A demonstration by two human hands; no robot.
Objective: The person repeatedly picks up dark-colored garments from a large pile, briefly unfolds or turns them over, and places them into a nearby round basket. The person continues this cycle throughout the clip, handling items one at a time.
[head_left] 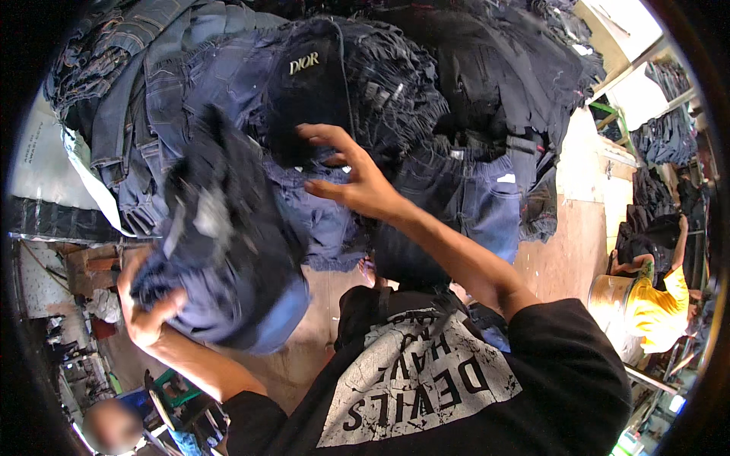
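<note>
My left hand (152, 313) grips a thick bundle of dark denim garments (236, 258) at the lower left, its thumb on top. The bundle is blurred, and a faded blue patch shows at its lower end. My right hand (357, 181) is raised in the middle with its fingers spread and nothing in them. Just beyond it lies a black cloth item (304, 106) with pale lettering; its kind I cannot make out. To the right of that hand, folded dark blue jeans (464, 194) hang over the pile's near edge.
A large heap of dark jeans (205, 80) with frayed edges spreads across the far side. A white sheet (90, 178) sticks out at its left. Far right, a person in a yellow shirt (660, 308) works by more dark garments (650, 213). Another person (114, 425) is at the lower left.
</note>
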